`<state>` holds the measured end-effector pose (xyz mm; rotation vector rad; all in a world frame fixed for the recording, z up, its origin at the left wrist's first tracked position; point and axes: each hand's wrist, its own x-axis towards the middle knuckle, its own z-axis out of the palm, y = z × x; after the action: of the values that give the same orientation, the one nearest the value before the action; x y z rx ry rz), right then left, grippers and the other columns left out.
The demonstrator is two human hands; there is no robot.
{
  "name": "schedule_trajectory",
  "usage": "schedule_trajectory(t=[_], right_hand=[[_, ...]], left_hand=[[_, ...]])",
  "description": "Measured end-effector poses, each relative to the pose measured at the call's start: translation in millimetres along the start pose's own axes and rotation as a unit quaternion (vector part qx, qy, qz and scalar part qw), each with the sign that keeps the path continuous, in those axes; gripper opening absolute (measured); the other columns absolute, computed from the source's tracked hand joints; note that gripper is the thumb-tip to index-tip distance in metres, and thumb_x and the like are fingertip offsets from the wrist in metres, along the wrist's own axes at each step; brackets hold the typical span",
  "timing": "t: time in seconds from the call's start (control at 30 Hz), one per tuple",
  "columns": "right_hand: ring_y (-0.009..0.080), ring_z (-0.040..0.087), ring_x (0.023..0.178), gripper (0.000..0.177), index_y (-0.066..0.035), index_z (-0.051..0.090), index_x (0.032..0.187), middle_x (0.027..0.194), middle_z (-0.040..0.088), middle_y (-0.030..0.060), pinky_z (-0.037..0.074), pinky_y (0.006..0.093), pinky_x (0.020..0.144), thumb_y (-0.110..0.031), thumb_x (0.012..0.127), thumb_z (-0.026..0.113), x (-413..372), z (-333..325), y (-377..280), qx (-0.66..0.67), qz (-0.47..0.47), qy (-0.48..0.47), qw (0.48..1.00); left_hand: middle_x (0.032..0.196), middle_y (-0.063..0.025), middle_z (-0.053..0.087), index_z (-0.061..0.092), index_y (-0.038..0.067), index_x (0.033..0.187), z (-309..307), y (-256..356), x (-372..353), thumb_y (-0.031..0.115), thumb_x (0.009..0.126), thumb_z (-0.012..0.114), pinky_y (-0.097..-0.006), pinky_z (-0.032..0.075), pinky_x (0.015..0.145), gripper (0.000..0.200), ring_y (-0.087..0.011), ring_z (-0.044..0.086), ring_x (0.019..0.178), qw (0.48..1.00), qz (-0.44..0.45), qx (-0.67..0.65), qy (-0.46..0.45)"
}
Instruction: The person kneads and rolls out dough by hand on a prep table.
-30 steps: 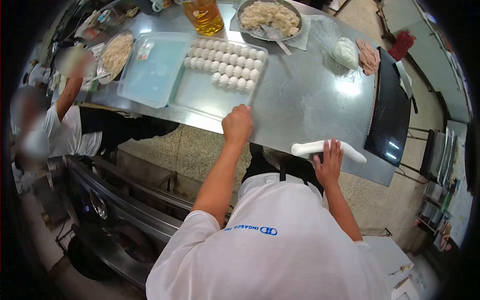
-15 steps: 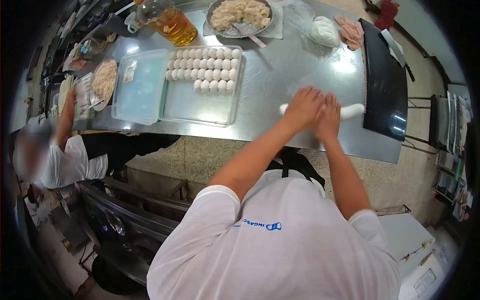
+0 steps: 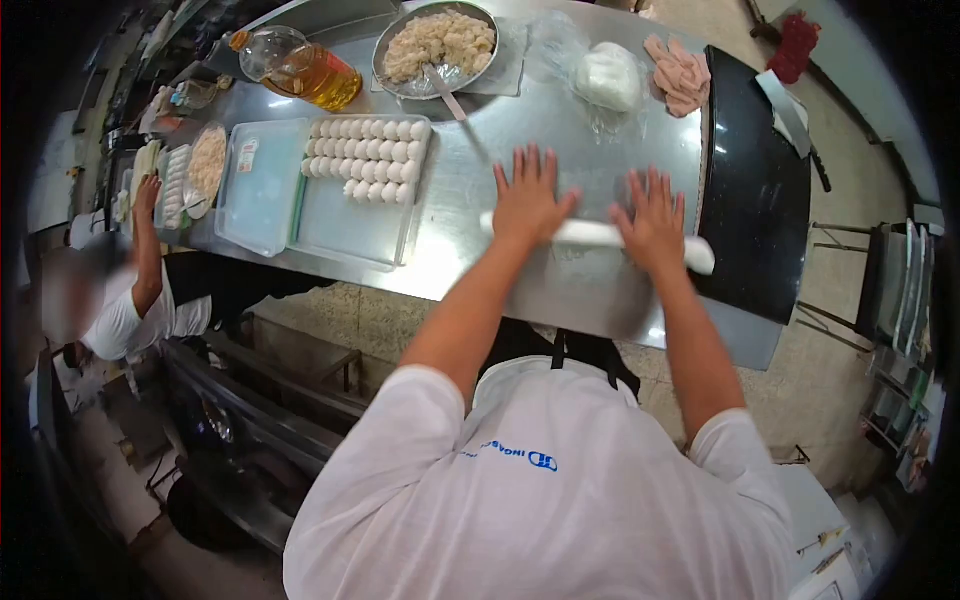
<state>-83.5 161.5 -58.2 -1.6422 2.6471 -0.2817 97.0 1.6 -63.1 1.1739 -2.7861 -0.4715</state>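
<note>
A long white rope of dough (image 3: 588,234) lies across the metal table in front of me. My left hand (image 3: 530,200) lies flat over the rope's left part, fingers spread. Over its right part my right hand (image 3: 652,220) is also spread, palm down. Between the hands the dough shows bare, and its thicker right end sticks out past my right hand. To the left, a plastic tray (image 3: 350,240) holds rows of small white dough balls (image 3: 370,150). Beyond my hands sits a white dough lump (image 3: 610,78) in clear plastic.
A pan of pale filling (image 3: 440,45) with a spatula and an oil bottle (image 3: 300,70) stand at the back. A pink cloth (image 3: 680,75), a black board (image 3: 755,180) and a knife (image 3: 785,110) are at right. A co-worker (image 3: 130,290) works at far left.
My hands have moved apart along the dough, from close together to spread out. The rope looks longer now. The view has shifted slightly.
</note>
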Motion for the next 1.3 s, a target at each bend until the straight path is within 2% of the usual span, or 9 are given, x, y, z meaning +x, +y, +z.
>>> schedule_trajectory(t=[0.13, 0.27, 0.43, 0.57, 0.7, 0.83, 0.93, 1.1, 1.3], right_hand=[[0.0376, 0.028, 0.158, 0.069, -0.018, 0.043, 0.161, 0.169, 0.034, 0.0170, 0.016, 0.0574, 0.128, -0.056, 0.104, 0.052, 44.2, 4.8, 22.8, 0.025, -0.059, 0.026, 0.998], [0.0366, 0.029, 0.158, 0.072, -0.011, 0.043, 0.160, 0.168, 0.035, 0.0184, 0.019, 0.0570, 0.128, -0.050, 0.101, 0.058, -31.9, -10.8, 8.8, 0.041, -0.165, -0.002, 0.985], [0.0350, 0.026, 0.160, 0.076, -0.006, 0.044, 0.159, 0.170, 0.035, 0.0155, 0.016, 0.0557, 0.128, -0.046, 0.097, 0.062, -165.2, -20.5, -5.9, 0.174, -0.116, -0.101, 0.973], [0.0363, 0.027, 0.159, 0.075, -0.013, 0.043, 0.161, 0.170, 0.034, 0.0156, 0.016, 0.0575, 0.127, -0.050, 0.098, 0.060, -131.8, -8.3, -23.8, 0.104, -0.055, -0.060, 0.991], [0.0383, 0.030, 0.157, 0.071, -0.021, 0.043, 0.162, 0.169, 0.034, 0.0181, 0.016, 0.0610, 0.126, -0.056, 0.101, 0.055, -27.0, 6.9, -31.9, 0.017, 0.007, -0.003, 1.000], [0.0412, 0.031, 0.156, 0.071, -0.018, 0.044, 0.161, 0.167, 0.035, 0.0211, 0.019, 0.0580, 0.127, -0.058, 0.102, 0.053, 56.9, 21.4, -26.4, -0.007, 0.022, 0.056, 0.998], [0.0420, 0.031, 0.155, 0.073, -0.014, 0.042, 0.161, 0.165, 0.038, 0.0226, 0.019, 0.0559, 0.128, -0.057, 0.102, 0.053, 2.9, 21.6, -40.7, -0.020, 0.008, 0.018, 1.000], [0.0440, 0.024, 0.158, 0.082, 0.003, 0.033, 0.161, 0.169, 0.031, 0.0249, 0.015, 0.0602, 0.127, -0.049, 0.102, 0.057, -157.0, -11.4, -105.9, 0.028, 0.055, -0.067, 0.996], [0.0436, 0.024, 0.158, 0.085, -0.008, 0.032, 0.164, 0.171, 0.027, 0.0214, 0.015, 0.0643, 0.125, -0.056, 0.099, 0.058, -144.3, 12.4, -102.1, 0.009, 0.092, -0.014, 0.996]], left_hand=[[0.171, -0.0233, 0.027, 0.032, 0.002, 0.163, 4.9, -23.9, 24.6, 0.059, 0.102, 0.051, -0.0609, 0.013, 0.128, 0.086, -0.0428, 0.021, 0.159, 0.996, -0.021, -0.019, 0.087], [0.169, -0.0253, 0.028, 0.033, 0.001, 0.162, -7.8, -17.6, -86.6, 0.055, 0.102, 0.053, -0.0591, 0.015, 0.128, 0.084, -0.0463, 0.026, 0.156, 0.999, -0.011, 0.047, 0.011], [0.167, -0.0331, 0.025, 0.028, -0.003, 0.163, -16.5, -9.2, -230.5, 0.051, 0.101, 0.057, -0.0625, 0.015, 0.126, 0.087, -0.0550, 0.023, 0.154, 0.999, 0.012, -0.006, -0.047], [0.165, -0.0352, 0.027, 0.030, -0.002, 0.162, -7.0, -5.8, -187.2, 0.054, 0.100, 0.057, -0.0673, 0.016, 0.124, 0.087, -0.0555, 0.023, 0.154, 0.999, -0.047, -0.011, 0.001], [0.167, -0.0323, 0.027, 0.036, 0.003, 0.162, -11.7, -49.8, -70.2, 0.069, 0.099, 0.048, -0.0630, 0.014, 0.126, 0.092, -0.0513, 0.025, 0.155, 0.997, -0.026, 0.071, -0.005], [0.167, -0.0295, 0.030, 0.037, 0.003, 0.161, -19.8, -77.7, 35.2, 0.067, 0.100, 0.049, -0.0568, 0.018, 0.128, 0.090, -0.0469, 0.027, 0.156, 0.995, 0.063, -0.017, 0.073], [0.167, -0.0281, 0.033, 0.039, 0.002, 0.160, -28.7, -96.9, 6.4, 0.061, 0.100, 0.052, -0.0566, 0.020, 0.127, 0.084, -0.0457, 0.029, 0.155, 0.982, 0.168, -0.046, 0.070], [0.165, -0.0314, 0.032, 0.034, -0.006, 0.159, -41.5, -135.1, -153.5, 0.044, 0.102, 0.059, -0.0580, 0.024, 0.126, 0.080, -0.0476, 0.030, 0.155, 0.984, 0.160, -0.067, -0.048], [0.165, -0.0324, 0.033, 0.033, -0.007, 0.159, -38.3, -134.3, -151.1, 0.047, 0.102, 0.057, -0.0587, 0.019, 0.127, 0.082, -0.0480, 0.029, 0.155, 0.989, 0.123, -0.070, -0.030]])
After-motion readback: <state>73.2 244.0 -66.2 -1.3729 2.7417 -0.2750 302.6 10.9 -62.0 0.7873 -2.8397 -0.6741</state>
